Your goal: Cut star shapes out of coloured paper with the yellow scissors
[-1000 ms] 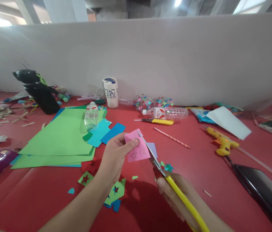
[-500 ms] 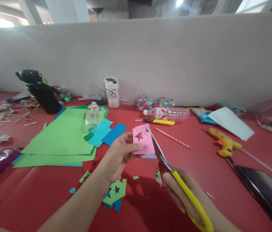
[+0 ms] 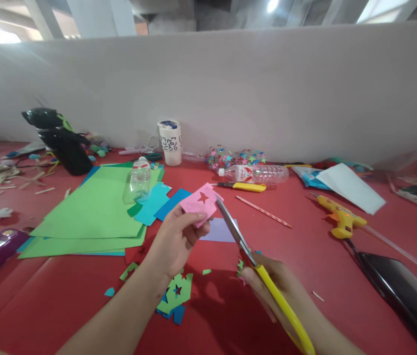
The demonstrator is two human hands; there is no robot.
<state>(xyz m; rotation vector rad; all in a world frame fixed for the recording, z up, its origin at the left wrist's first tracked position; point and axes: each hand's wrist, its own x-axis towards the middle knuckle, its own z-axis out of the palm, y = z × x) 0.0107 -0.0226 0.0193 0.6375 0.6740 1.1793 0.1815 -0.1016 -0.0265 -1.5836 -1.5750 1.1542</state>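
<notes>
My left hand (image 3: 173,241) pinches a small pink paper (image 3: 200,203) with a star-shaped hole in it, held above the red table (image 3: 45,296). My right hand (image 3: 278,291) grips yellow-handled scissors (image 3: 256,268), whose blades point up and left and reach the pink paper's right edge. A lilac paper piece (image 3: 220,230) lies on the table under the blades. Green and blue offcuts with star holes (image 3: 174,293) lie below my left wrist.
Green paper sheets (image 3: 93,212) with a clear bottle (image 3: 140,180) lie left. Behind stand a white cup (image 3: 170,142), a lying plastic bottle (image 3: 256,173), a yellow cutter knife (image 3: 243,186), a pencil (image 3: 263,212) and coloured stars (image 3: 236,157). A yellow glue gun (image 3: 339,217) and a dark tablet (image 3: 404,291) lie right.
The pink paper, earlier with drawn stars, now has a star cut out. My left hand turned it and shifted it left; the scissors followed. The lilac piece is uncovered.
</notes>
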